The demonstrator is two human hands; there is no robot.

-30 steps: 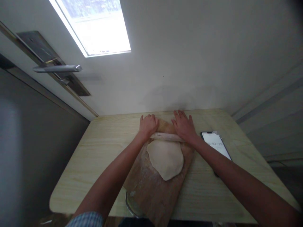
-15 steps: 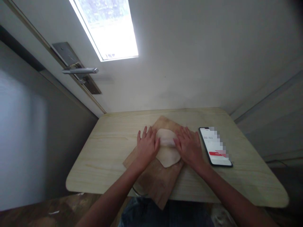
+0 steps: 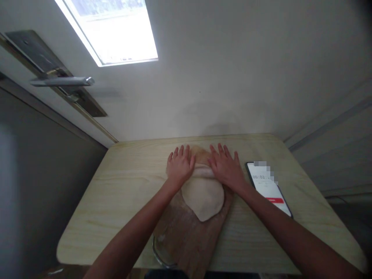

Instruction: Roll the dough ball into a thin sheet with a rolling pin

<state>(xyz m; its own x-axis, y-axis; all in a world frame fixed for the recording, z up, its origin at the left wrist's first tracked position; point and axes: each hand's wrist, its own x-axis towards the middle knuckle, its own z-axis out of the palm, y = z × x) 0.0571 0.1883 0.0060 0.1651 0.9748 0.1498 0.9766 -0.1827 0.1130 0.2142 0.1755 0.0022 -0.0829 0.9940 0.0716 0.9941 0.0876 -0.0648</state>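
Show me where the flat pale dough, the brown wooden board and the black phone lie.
flat pale dough (image 3: 203, 199): head view, centre of its top.
brown wooden board (image 3: 188, 240): head view, bare near end.
black phone (image 3: 270, 192): head view, middle of lit screen.

Of the rolling pin (image 3: 203, 171) at the far end of the wooden board (image 3: 186, 232) only a short middle stretch shows; both its ends lie hidden under the flat palms of the left hand (image 3: 180, 166) and right hand (image 3: 227, 169); the board's near end is cut off by the bottom edge; a curved rim (image 3: 157, 254) under its near left corner is too covered to name; right of the board, the phone (image 3: 269, 188) has its screen partly pixelated, its digits unreadable, its near corner behind the right forearm.
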